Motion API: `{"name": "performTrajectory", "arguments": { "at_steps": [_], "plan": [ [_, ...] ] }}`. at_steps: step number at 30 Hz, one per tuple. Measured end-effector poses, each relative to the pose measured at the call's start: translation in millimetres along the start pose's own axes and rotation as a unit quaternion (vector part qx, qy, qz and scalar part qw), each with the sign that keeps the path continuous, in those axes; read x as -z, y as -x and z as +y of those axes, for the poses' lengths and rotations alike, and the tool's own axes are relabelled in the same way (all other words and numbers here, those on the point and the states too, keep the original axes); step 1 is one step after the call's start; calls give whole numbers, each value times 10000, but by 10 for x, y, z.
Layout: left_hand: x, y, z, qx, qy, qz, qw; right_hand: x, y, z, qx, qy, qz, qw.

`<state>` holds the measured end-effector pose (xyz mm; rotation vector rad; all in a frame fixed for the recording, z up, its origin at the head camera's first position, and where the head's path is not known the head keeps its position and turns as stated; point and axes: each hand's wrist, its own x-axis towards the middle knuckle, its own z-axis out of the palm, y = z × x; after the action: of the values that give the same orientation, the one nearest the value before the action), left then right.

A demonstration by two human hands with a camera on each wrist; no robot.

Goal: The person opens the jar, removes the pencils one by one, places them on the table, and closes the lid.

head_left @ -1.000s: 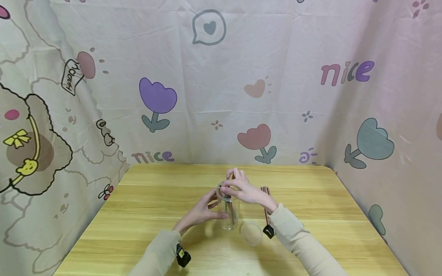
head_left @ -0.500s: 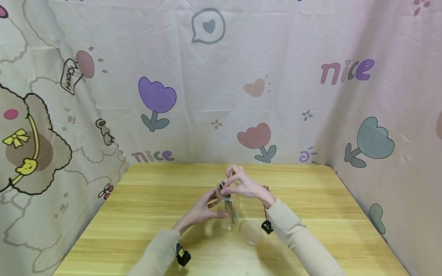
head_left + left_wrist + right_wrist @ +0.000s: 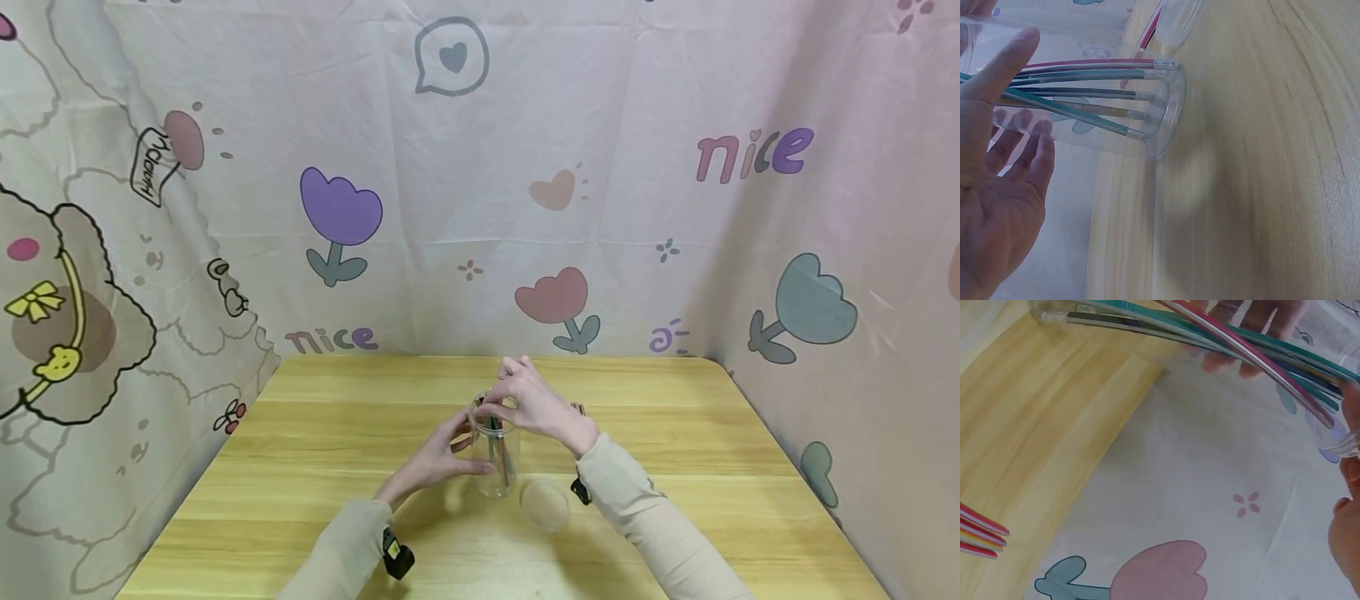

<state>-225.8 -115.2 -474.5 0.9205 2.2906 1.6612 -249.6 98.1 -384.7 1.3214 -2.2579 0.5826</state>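
Note:
A clear plastic jar stands upright on the table with several pencils inside, their metal-ferruled ends at its bottom. My left hand grips the jar's side, thumb in front and fingers behind. At the open mouth, my right hand has its thumb and index finger on the top end of a teal pencil, apparently pinching it; its fingertips are partly hidden. A red pencil leans across the others in the jar.
A round clear lid lies on the wooden table just right of the jar. Several loose pencils lie farther right, mostly under my right forearm in the head view. A patterned cloth hangs behind the table.
My right hand has shifted slightly at the jar's mouth, its fingers drawing closer together and its wrist turning over the loose pencils. The left hand keeps its grip on the jar.

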Motion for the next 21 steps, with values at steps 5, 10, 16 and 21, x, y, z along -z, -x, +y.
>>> {"name": "performTrajectory", "arguments": {
  "at_steps": [5, 10, 16, 21],
  "plan": [
    [-7, 1, -8, -36, -31, 55, 10000, -51, 34, 30, 77, -176, 458, 9988],
    [-4, 5, -20, 46, 9, 81, 10000, -132, 63, 65, 144, -661, 1090, 9917],
    [-7, 0, -26, 147, 31, 81, 9999, -163, 82, 60, -49, -1092, 1228, 9864],
    [-6, -11, -23, 35, 27, 76, 10000, -144, 86, 34, -318, -1795, 1190, 9760]
  ]
}}
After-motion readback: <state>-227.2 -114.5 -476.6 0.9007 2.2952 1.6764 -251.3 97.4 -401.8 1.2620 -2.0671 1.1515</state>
